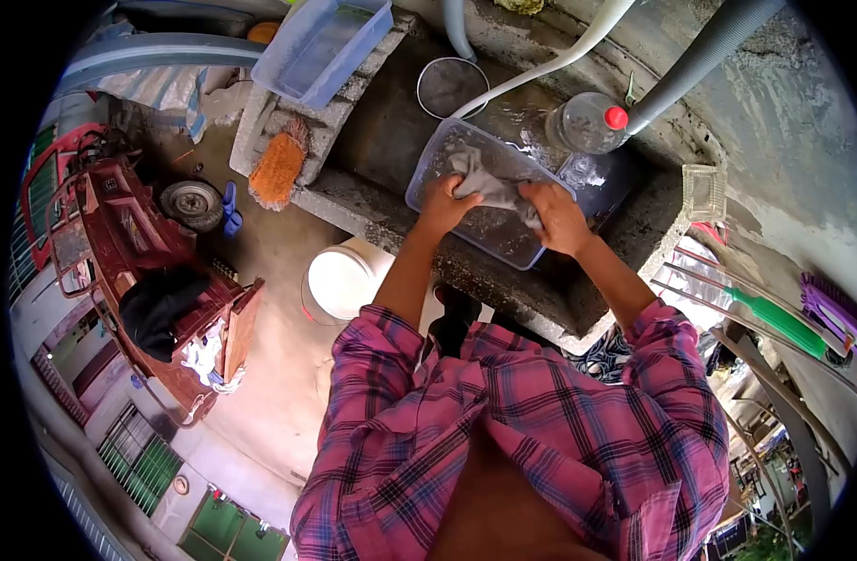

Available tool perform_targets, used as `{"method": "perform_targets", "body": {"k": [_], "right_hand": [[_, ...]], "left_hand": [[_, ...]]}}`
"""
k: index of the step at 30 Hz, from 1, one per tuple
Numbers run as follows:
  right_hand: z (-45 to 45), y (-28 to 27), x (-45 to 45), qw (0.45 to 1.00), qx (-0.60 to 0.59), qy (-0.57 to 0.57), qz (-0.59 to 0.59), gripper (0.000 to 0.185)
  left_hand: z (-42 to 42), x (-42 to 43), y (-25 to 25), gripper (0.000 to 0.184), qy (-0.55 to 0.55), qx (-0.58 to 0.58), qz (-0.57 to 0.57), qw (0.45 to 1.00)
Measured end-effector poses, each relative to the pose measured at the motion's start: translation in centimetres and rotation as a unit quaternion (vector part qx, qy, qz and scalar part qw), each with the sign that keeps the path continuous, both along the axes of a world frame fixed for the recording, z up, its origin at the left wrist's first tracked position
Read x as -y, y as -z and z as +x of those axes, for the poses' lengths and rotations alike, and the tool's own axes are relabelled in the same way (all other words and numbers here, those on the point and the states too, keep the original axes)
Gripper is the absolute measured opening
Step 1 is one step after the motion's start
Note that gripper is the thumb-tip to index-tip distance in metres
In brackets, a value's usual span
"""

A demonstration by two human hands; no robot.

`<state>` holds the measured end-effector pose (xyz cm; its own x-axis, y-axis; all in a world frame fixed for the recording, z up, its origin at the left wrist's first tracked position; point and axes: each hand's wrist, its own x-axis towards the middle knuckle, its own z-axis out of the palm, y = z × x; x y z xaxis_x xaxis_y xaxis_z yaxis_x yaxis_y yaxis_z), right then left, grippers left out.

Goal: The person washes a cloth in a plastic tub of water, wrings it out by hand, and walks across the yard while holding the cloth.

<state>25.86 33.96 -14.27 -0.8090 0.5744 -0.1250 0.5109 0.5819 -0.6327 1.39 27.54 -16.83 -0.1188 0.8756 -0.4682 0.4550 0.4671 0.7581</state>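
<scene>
A wet grey cloth (489, 187) is stretched and bunched between my two hands. My left hand (445, 204) has its fingers wrapped round the left part of it. On the other side my right hand (557, 219) grips the right part, and a loose end droops below the fingers. Both hands are over a clear plastic tub (489, 245) with a little water in its bottom. The tub rests in a concrete sink (377, 210), near its front wall. A pale hose (545, 67) runs down to the tub's back rim.
Behind the tub are a round strainer (453, 88) and a large clear bottle with a red cap (615, 118). A blue plastic basin (321, 51) and an orange brush (279, 170) sit on the left ledge. A white bucket (340, 283) stands on the floor.
</scene>
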Motion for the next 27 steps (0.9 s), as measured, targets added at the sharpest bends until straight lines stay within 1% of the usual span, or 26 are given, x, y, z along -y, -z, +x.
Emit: {"method": "perform_targets", "body": {"k": [1, 2, 5, 6, 7, 8, 9, 10, 11, 12, 13, 14, 15, 16, 17, 18, 19, 20, 21, 23, 24, 26, 27], "right_hand": [[0.6, 0.4, 0.3, 0.998, 0.018, -0.06, 0.027, 0.054], [1.0, 1.4, 0.9, 0.989, 0.06, -0.133, 0.026, 0.056], [1.0, 5.7, 2.2, 0.988, 0.026, -0.141, 0.066, 0.059], [0.1, 7.0, 2.3, 0.991, 0.091, -0.075, 0.057, 0.058], [-1.3, 8.5, 2.5, 0.988, 0.151, 0.036, 0.027, 0.058], [-2.8, 10.7, 3.0, 0.967, 0.208, 0.146, -0.004, 0.058], [-4.2, 12.3, 3.7, 0.931, 0.262, 0.253, -0.033, 0.058], [-5.5, 12.9, 4.7, 0.911, 0.341, 0.231, -0.008, 0.051], [-5.5, 13.1, 5.1, 0.935, 0.334, 0.119, -0.004, 0.051], [-5.5, 13.3, 5.4, 0.947, 0.322, 0.007, 0.0, 0.05], [-5.4, 13.6, 5.6, 0.946, 0.306, -0.105, 0.003, 0.049], [-4.7, 12.6, 3.9, 0.948, 0.278, -0.154, 0.017, 0.047], [-4.7, 12.0, 3.9, 0.962, 0.263, -0.04, -0.065, 0.048], [-4.9, 11.5, 3.6, 0.956, 0.245, 0.075, -0.142, 0.049], [-4.9, 11.3, 3.4, 0.932, 0.222, 0.19, -0.214, 0.05], [-5.7, 10.7, 3.7, 0.914, 0.183, 0.272, -0.237, 0.052], [-6.1, 10.2, 3.7, 0.927, 0.114, 0.263, -0.241, 0.052], [-6.4, 8.7, 3.5, 0.935, 0.044, 0.253, -0.244, 0.051], [-6.5, 6.8, 3.8, 0.938, -0.024, 0.242, -0.248, 0.051], [-6.8, 0.0, 4.2, 0.944, -0.136, 0.202, -0.224, 0.05], [-6.8, -3.2, 4.6, 0.938, -0.155, 0.189, -0.245, 0.049], [-7.0, -8.0, 6.2, 0.926, -0.199, 0.163, -0.275, 0.045], [-7.2, -9.1, 6.8, 0.921, -0.226, 0.148, -0.281, 0.043]], "left_hand": [[-1.1, 0.3, 0.0, 0.04, 0.126, -0.166, 0.001, 0.978], [-1.6, 1.5, 1.5, 0.044, 0.153, -0.236, -0.032, 0.959], [-1.4, 3.5, 3.1, 0.048, 0.114, -0.282, -0.082, 0.949], [-1.1, 3.7, 3.0, 0.049, 0.102, -0.257, -0.078, 0.958], [-0.6, 3.9, 3.0, 0.051, 0.09, -0.232, -0.074, 0.966], [-0.1, 4.1, 3.0, 0.053, 0.077, -0.206, -0.071, 0.973], [0.5, 4.2, 3.3, 0.054, 0.063, -0.158, -0.075, 0.983], [0.9, 4.3, 3.9, 0.055, 0.049, -0.111, -0.079, 0.989], [1.3, 4.1, 4.0, 0.056, 0.035, -0.064, -0.081, 0.994], [1.7, 4.0, 4.0, 0.058, 0.025, -0.053, -0.084, 0.995], [2.0, 3.9, 4.0, 0.06, 0.016, -0.041, -0.088, 0.995], [2.2, 4.2, 3.9, 0.063, 0.006, -0.027, -0.093, 0.995], [2.1, 4.9, 4.6, 0.064, -0.024, -0.004, -0.095, 0.995], [2.0, 5.1, 5.5, 0.066, -0.056, 0.02, -0.093, 0.994], [2.0, 5.2, 6.1, 0.068, -0.087, 0.044, -0.089, 0.991], [2.4, 4.5, 4.2, 0.068, -0.165, 0.098, -0.15, 0.97], [2.8, 3.4, 2.3, 0.069, -0.24, 0.15, -0.206, 0.937], [3.1, 2.2, 0.7, 0.07, -0.31, 0.201, -0.259, 0.892], [3.2, 1.7, 0.3, 0.073, -0.338, 0.226, -0.281, 0.869], [3.2, 0.5, 0.4, 0.078, -0.395, 0.277, -0.324, 0.814], [2.6, 0.7, 1.5, 0.076, -0.404, 0.366, -0.33, 0.77], [2.5, 1.3, 5.8, 0.071, -0.361, 0.549, -0.223, 0.72], [2.7, 0.7, 5.3, 0.069, -0.331, 0.631, -0.164, 0.682]]}}
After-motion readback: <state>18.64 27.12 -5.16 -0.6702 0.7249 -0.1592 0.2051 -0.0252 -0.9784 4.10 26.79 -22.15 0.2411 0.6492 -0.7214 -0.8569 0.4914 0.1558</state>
